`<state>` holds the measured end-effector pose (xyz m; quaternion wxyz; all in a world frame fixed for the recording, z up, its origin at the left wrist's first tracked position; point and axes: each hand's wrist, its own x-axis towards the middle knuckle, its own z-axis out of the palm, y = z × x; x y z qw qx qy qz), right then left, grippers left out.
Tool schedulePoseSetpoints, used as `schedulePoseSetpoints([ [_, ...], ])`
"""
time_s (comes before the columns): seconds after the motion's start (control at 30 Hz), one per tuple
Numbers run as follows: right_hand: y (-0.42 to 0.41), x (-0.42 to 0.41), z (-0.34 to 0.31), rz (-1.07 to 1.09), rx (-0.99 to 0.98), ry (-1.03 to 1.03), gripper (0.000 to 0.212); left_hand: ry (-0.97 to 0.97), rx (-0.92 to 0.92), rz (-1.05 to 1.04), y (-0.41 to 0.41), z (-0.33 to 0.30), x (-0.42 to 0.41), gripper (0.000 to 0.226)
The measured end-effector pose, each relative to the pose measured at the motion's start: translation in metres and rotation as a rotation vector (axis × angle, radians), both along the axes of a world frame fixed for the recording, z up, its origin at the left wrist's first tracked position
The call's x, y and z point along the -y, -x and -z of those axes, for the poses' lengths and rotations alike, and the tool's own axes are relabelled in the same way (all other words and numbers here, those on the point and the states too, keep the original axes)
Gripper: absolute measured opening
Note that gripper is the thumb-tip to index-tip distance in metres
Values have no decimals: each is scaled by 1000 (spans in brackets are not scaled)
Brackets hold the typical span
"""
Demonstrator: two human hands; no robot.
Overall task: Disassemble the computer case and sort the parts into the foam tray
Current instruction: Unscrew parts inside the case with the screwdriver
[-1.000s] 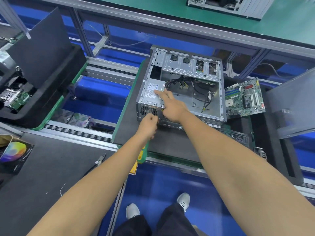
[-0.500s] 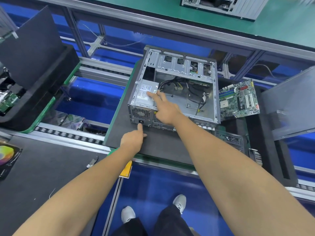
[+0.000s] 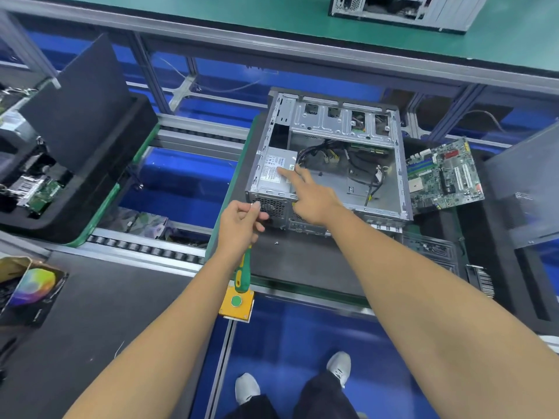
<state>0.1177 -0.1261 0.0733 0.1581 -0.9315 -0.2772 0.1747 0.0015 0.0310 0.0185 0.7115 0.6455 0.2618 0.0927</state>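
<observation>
Right hand (image 3: 314, 201) presses the power supply (image 3: 275, 173) — left hand (image 3: 240, 225) pinches, perhaps, a screw.

An electronics assembly line: roller conveyor (image 3: 145, 247), aluminium framing (image 3: 196, 128), green benches (image 3: 272, 13).

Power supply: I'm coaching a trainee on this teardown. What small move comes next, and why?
Probably put down the small silvery piece, apparently a screw, pinched in the left hand. The right hand rests on the power supply, which sits inside the case; lifting it likely needs both hands.
</observation>
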Motion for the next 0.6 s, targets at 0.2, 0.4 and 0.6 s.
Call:
schedulePoseSetpoints([
  [0.2, 0, 0, 0, 2, -7, -10, 99, -4, -31, -15, -11, -9, -1, 24],
  [0.4, 0, -1, 1, 2, 10, -17, 99, -40, -53, -5, -16, -9, -1, 24],
  [0.6, -2, -2, 4, -3, 23, -31, 99, -42, -24, -4, -15, -7, 1, 24],
])
